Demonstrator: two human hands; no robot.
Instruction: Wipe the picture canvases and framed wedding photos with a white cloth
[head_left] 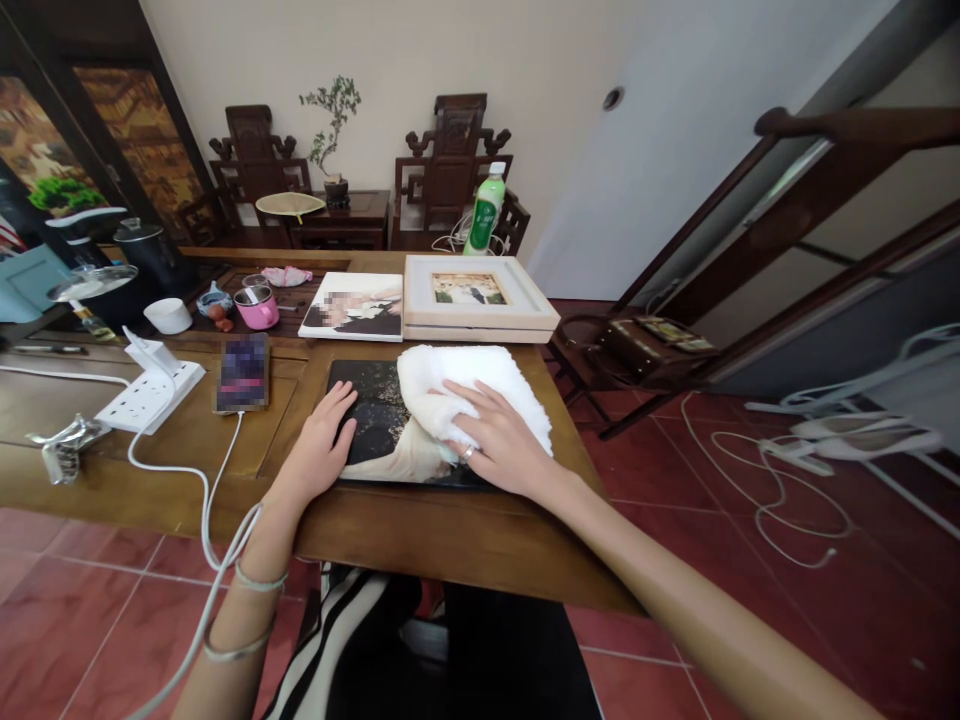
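Note:
A dark photo panel (375,408) lies flat near the front edge of the wooden table (480,525). My left hand (324,440) rests at the panel's left edge, fingers stretched out and holding nothing. On the panel's right half is a white towel (517,385), bunched and fluffy. My right hand (495,435), with a ring on one finger, presses on the towel and grips part of it. The towel and this hand hide the right side of the panel.
Behind the panel sit a white-edged photo print (382,310) and a box-like picture frame (480,312), with a green bottle (487,212) beyond. Leftward lie a phone (241,372), a power strip (150,395) and a pink cup (257,308). A white cable crosses my left forearm.

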